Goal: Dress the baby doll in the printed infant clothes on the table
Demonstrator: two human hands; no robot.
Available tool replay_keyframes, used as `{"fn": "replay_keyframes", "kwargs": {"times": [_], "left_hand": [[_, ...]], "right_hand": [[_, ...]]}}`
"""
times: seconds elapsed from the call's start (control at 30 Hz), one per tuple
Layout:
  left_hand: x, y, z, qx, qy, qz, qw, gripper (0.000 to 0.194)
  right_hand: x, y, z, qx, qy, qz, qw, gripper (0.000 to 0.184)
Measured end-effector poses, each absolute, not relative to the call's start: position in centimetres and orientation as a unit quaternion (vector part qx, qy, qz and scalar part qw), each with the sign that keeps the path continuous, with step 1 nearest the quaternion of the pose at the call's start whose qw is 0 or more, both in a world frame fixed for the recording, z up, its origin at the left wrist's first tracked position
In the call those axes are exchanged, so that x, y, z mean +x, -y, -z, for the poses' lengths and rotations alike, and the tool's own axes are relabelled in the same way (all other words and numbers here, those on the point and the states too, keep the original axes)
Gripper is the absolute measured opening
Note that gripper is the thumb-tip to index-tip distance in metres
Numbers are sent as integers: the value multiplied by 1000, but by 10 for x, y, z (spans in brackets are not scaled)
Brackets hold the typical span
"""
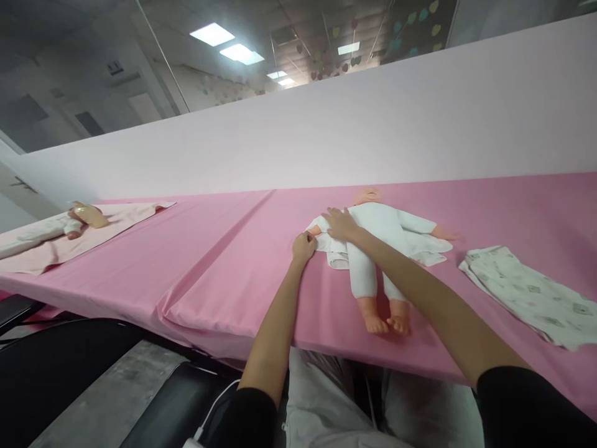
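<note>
A baby doll (380,218) in white clothes lies on its back on the pink-covered table, its head toward the wall and its bare feet (374,317) toward me. A white top (426,242) spreads out on both sides beneath its body. At the doll's arm on the left, my left hand (304,246) is closed, its fingertips pinching at the white sleeve end beside the doll's small hand (316,230). Whether the fingers also hold that small hand is unclear. My right hand (342,225) lies across the sleeve near the shoulder, palm down with fingers extended.
A folded patterned cloth (532,292) lies at the right. Far left, another doll (88,214) rests on a pale pink blanket (125,227). A white wall with glass above it borders the table's back. Black chairs (186,398) stand at the front left.
</note>
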State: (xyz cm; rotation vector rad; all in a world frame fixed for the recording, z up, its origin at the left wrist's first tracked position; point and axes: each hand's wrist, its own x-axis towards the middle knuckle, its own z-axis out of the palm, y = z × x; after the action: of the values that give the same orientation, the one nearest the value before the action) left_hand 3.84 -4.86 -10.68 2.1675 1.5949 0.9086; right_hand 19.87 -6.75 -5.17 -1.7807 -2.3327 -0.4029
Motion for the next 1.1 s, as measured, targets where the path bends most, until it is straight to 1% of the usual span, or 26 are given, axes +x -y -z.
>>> {"fn": "replay_keyframes", "kwargs": {"times": [0.07,0.13,0.23,0.27,0.33,0.53,0.63,0.73,0.83,0.97,1.03,1.1], "left_hand": [[38,45,108,741,-561,-329,167,13],[38,42,109,729,-561,-346,183,11],[37,40,111,719,-557,-364,201,10],[37,40,111,719,-553,-369,204,10],[37,40,111,719,-547,-375,207,10],[36,40,110,697,-559,-387,228,14],[35,41,109,700,-562,-381,220,15],[37,43,107,710,-580,-351,190,16],[44,44,105,718,-611,-300,143,20],[61,40,105,724,-642,-244,67,32],[70,38,105,711,-661,-232,55,42],[76,36,105,695,-680,-227,58,53]], "right_hand": [[189,56,58,-588,796,142,30,64],[185,49,64,-592,792,150,9,60],[183,46,69,-611,774,166,28,43],[184,46,69,-617,768,168,36,40],[186,47,68,-627,759,168,48,38],[190,53,63,-639,747,149,104,40],[193,54,59,-658,725,127,162,33],[201,54,55,-684,675,88,262,26],[209,52,55,-677,646,42,351,25],[217,50,58,-638,637,-34,432,20],[220,50,60,-619,622,-64,476,19],[223,51,62,-596,601,-99,523,22]]}}
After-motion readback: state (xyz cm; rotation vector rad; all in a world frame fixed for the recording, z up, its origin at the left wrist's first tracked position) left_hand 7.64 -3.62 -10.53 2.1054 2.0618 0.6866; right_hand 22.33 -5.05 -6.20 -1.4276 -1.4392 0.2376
